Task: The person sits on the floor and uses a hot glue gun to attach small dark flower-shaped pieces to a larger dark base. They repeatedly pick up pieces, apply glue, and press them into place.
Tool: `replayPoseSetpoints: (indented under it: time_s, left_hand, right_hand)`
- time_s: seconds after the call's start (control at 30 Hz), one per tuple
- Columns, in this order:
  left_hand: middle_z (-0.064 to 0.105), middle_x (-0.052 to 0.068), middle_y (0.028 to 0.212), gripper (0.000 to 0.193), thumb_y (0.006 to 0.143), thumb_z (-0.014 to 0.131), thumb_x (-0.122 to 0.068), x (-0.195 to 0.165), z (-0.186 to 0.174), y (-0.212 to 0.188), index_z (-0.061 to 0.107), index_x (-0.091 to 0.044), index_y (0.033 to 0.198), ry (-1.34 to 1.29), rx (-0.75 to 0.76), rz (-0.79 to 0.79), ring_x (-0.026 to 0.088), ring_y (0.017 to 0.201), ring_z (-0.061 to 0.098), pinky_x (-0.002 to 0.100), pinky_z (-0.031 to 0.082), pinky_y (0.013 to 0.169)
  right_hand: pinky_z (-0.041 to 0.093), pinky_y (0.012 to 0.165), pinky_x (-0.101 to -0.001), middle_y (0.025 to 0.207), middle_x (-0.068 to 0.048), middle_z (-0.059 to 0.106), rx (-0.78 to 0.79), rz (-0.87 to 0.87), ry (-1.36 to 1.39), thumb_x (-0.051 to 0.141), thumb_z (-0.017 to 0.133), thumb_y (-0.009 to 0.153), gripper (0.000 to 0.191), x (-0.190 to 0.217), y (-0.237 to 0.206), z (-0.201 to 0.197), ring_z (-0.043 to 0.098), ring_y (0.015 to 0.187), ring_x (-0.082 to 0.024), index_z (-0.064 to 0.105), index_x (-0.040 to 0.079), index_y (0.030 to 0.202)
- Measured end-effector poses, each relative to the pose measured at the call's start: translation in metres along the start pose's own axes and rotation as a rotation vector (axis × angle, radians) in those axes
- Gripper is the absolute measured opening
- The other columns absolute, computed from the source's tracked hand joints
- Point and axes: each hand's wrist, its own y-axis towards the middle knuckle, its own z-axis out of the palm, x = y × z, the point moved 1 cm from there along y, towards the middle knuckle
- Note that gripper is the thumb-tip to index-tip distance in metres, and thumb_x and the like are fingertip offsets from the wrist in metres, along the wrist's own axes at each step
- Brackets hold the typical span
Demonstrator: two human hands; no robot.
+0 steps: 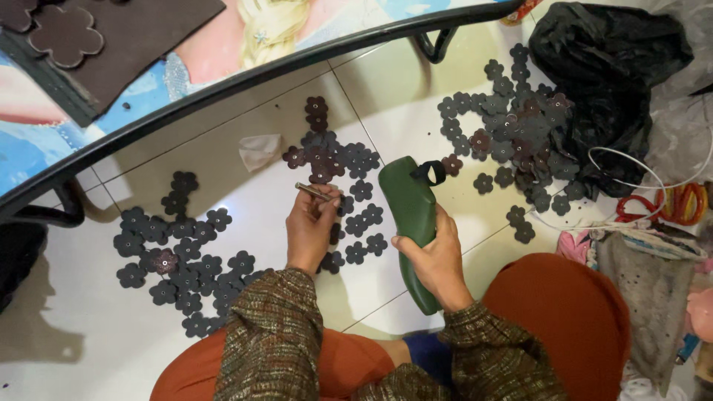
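Although only the head view is given, both hands are plainly seen in the lower middle of the frame. A short thin metal rod, perhaps a punch, (313, 191) is pinched between the fingertips of the left hand (312, 229), whose fingers are curled narrowly around it; it is held low and nearly level over the dark flower-shaped cut-outs of foam or rubber sheet (349, 223) lying just beneath, seemingly so that its tip can be brought to them. A smooth dark green shoe-last-shaped block with a black loop at its top (412, 223) is gripped around its lower half by the right hand (438, 260), closed firmly, so the heavier end is kept raised and free, centre frame.

More cut-outs are spread in loose groups: one cluster at the lower left (174, 256), a denser heap at the upper right (512, 126), spilling from a crumpled black plastic bag (609, 67), probably kept within reach. A few brownish ones are mixed in.

All of this is laid on a floor of pale glossy tiles (67, 349). A black curved metal frame (245, 78) is seen across the top, carrying a printed cartoon panel in blue and pink (44, 141), on which a dark brown sheet with flower shapes cut from it (126, 37) rests. Red-handled scissors (668, 204) and a white cord (631, 160) lie at the right edge, beside grey cloth (646, 289).
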Motion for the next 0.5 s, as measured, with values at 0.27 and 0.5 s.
replayPoseSetpoints:
  time_s: [0.27,0.5]
  left_hand:
    - [0.072,0.003,0.109,0.021,0.097,0.064,0.000,0.010,-0.013,-0.005,0.060,-0.003,0.118,0.048,-0.002,0.028,0.007,0.095,0.066,0.023,0.055,0.085]
    - [0.077,0.006,0.096,0.014,0.098,0.064,-0.009,-0.001,0.006,-0.015,0.064,-0.007,0.112,0.350,-0.006,-0.067,0.008,0.082,0.069,0.026,0.055,0.075]
  right_hand:
    - [0.045,0.104,-0.0423,0.131,-0.020,0.055,0.006,-0.018,-0.008,0.029,0.084,0.068,0.088,0.013,-0.008,0.003,0.056,0.124,-0.033,0.048,0.002,0.144]
    - [0.046,0.103,-0.0430,0.133,-0.021,0.053,0.039,-0.002,-0.027,0.028,0.083,0.069,0.091,0.011,-0.003,-0.012,0.055,0.125,-0.033,0.045,0.002,0.147]
